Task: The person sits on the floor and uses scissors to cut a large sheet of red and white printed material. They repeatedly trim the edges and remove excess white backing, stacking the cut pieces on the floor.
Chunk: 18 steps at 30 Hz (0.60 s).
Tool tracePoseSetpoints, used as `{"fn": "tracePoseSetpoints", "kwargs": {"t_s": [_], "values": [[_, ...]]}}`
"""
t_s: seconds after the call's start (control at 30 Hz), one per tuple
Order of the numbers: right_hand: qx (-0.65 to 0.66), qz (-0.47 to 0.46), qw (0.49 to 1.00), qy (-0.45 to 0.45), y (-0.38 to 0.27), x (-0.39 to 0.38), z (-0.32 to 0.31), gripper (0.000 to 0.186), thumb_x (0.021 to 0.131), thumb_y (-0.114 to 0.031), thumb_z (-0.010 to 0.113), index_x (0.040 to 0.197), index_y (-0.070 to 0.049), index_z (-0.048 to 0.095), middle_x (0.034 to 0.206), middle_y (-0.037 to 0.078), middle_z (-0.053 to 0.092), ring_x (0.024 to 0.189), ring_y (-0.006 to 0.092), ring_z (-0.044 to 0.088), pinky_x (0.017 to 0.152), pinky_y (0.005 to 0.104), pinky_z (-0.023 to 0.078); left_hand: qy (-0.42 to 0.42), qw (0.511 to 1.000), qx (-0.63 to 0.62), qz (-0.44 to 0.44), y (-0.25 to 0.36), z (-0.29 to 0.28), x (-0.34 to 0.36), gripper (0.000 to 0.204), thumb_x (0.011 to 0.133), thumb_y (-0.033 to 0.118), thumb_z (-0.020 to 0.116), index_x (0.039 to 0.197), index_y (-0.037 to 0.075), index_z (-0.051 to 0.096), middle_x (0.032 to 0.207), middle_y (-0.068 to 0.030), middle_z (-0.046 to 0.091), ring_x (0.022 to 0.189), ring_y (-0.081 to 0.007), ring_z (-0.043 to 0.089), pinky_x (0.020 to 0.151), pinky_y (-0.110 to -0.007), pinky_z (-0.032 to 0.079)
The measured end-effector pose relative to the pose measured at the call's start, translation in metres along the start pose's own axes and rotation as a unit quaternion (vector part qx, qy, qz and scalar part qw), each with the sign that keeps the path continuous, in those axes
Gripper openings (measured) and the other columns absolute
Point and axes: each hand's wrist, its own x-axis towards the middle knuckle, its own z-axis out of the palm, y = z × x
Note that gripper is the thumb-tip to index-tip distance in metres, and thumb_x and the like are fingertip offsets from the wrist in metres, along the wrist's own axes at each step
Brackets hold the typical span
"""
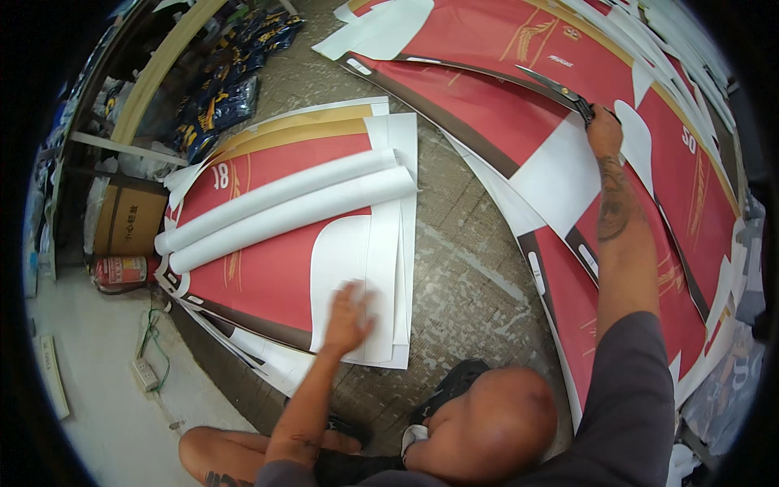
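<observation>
Scissors (560,91): one pair, black-handled; between 1 and 2 o'clock from mid-view, tip toward 10 o'clock, over the right sheets (471,97); contact cannot be told.
Right hand (603,131): 2 o'clock; the person's fingers wrap the scissors' handles.
Right sheets: red, printed, overlapping, with white and gold parts; 12 to 4 o'clock.
Left hand (349,321): 7 o'clock, blurred; fingers look loosely spread, pinching nothing visible. Whether it touches the left stack (284,154) cannot be told.
Left stack: red and white sheets, uneven edges; 9 o'clock.
Rolls (280,199): two, white, side by side across the left stack.
Shoe (458,385): dark, 5 o'clock, near the stack's lower corner.
Carton (130,215): brown, 9 o'clock; extinguisher (122,269), red, just below.
Packets (219,114): dark, 10 o'clock.
Risks, as judged: a dip of the right hand could let the tip score the print; a push from the left could skew loose layers or set the rolls turning; a shifted shoe could crease the corner.
</observation>
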Motion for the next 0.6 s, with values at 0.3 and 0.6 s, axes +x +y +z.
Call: {"fn": "tracePoseSetpoints", "kwargs": {"t_s": [0.3,0.6], "values": [[0.237,0.012,0.968,-0.083,-0.034,-0.118,-0.066,0.015,0.077,-0.01,0.066,0.091,-0.004,0.063,0.077,0.018,0.065,0.071,0.0325,0.065,0.065,0.0401,0.048,-0.077,0.885,-0.446,-0.112,0.094,-0.004,0.108,0.043,0.089,0.021,0.065,0.125,0.004,0.052,0.129,-0.0146,0.052,0.121,-0.0267,0.049,0.098,-0.038,0.042],[0.596,0.28,0.622,-0.424,-0.082,-0.393,-0.185,0.033,0.083,-0.008,0.071,0.112,-0.001,0.056,0.094,0.006,0.064,0.087,0.0148,0.062,0.078,0.0281,0.051,-0.113,0.509,-0.808,-0.276,0.174,0.037,0.144,0.044,0.093,0.032,0.061,0.128,0.009,0.048,0.128,-0.0084,0.053,0.119,-0.0217,0.049,0.098,-0.043,0.041]]}}
